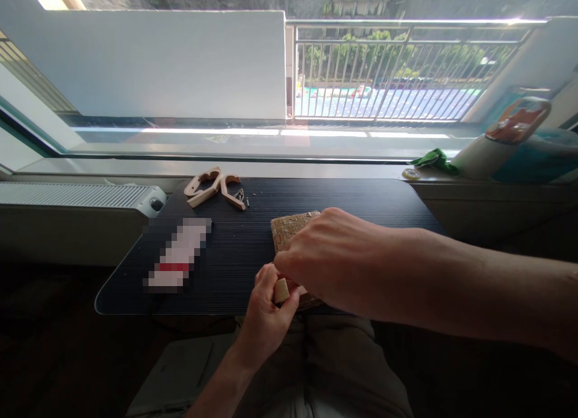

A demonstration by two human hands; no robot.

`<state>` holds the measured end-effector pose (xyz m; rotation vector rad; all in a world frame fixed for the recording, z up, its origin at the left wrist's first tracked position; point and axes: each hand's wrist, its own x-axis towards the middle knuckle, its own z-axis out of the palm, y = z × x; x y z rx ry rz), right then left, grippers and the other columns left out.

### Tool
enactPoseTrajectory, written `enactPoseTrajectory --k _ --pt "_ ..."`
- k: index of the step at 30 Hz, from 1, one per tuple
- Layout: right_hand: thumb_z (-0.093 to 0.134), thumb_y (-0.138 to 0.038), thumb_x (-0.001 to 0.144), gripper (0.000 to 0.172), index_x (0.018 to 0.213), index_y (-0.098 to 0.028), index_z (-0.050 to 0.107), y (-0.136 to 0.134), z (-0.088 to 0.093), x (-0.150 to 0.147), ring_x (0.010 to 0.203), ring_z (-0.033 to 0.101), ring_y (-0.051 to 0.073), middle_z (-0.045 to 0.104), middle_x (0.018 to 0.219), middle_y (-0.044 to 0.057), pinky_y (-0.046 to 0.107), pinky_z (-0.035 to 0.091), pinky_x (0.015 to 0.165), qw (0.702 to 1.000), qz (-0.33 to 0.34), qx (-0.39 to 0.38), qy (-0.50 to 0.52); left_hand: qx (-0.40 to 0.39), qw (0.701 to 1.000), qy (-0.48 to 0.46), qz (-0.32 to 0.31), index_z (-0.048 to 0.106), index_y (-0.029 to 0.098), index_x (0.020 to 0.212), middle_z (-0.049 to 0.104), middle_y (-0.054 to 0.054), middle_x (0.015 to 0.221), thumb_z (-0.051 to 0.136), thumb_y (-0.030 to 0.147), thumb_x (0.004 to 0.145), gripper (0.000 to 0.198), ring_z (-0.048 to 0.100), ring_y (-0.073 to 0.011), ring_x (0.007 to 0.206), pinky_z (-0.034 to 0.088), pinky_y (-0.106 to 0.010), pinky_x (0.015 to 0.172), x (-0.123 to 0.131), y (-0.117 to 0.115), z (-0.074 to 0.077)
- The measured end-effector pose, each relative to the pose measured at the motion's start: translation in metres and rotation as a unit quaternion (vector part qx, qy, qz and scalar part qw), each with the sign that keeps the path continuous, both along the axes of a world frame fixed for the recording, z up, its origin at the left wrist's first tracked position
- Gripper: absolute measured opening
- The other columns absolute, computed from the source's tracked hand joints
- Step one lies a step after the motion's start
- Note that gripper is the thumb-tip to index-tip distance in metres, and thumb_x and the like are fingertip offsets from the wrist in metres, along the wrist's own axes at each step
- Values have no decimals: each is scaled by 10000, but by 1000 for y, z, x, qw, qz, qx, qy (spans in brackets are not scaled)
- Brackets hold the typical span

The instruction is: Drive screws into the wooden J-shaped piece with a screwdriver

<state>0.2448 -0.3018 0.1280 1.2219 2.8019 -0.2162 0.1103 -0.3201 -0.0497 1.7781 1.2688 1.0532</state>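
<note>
A tan wooden sheet (291, 228) lies on the dark ribbed table (343, 195), near its front edge. My left hand (268, 312) is closed round a small pale wooden piece (281, 290) at the sheet's near corner. My right hand (336, 258) reaches across from the right, fingers curled and pressed down on the sheet, right above the left hand. What its fingertips pinch is hidden.
Curved wooden parts (212, 186) with a few small pins lie at the table's far left. A blurred flat packet (179, 253) rests on the left. A white radiator (76, 195) stands left. On the sill right are a green cloth (434, 160) and a cylinder (501, 138).
</note>
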Motion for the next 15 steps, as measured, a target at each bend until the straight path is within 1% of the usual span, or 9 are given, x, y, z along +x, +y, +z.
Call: enactPoseTrajectory --k 2,4,7,11,13,15 --pt "643 -72 635 172 524 -184 575 2 3 -1 372 360 88 461 434 -51 241 208 402 996 1 -23 -81 -8 1000 7 -19 565 208 850 627 -3 779 599 167 691 167 580 -157 745 464 -241 637 -1 -1 -3" --pt "629 -121 680 156 550 -189 578 3 7 -3 374 372 92 437 436 -52 240 216 402 992 -2 -31 -120 -18 999 9 -31 544 209 908 623 -2 786 583 179 720 194 578 -149 729 462 -241 631 -1 -2 -4" --pt "636 -142 684 131 575 -193 585 2 10 -3 380 386 96 437 447 -55 242 224 404 990 -1 -36 -135 -18 999 19 -31 537 205 906 610 1 770 577 181 728 183 575 -149 726 461 -245 633 -1 -1 -3" --pt "633 -143 707 58 689 -198 633 1 13 -4 496 474 113 549 585 -44 245 248 430 988 8 -49 -148 3 999 29 -21 556 201 832 605 -6 772 588 149 694 151 575 -174 804 466 -261 677 1 1 3" --pt "607 -127 734 81 701 -193 640 1 12 -5 518 476 107 565 617 -41 247 246 440 989 6 -53 -141 4 1000 23 -20 564 200 826 606 -9 773 591 135 681 161 573 -183 825 469 -270 694 1 1 5" --pt "599 -119 738 98 673 -182 636 1 10 -5 489 452 97 553 590 -39 248 237 439 990 3 -52 -128 -5 1000 7 -15 567 200 812 609 -9 778 601 132 674 158 575 -186 833 472 -276 711 1 1 5"
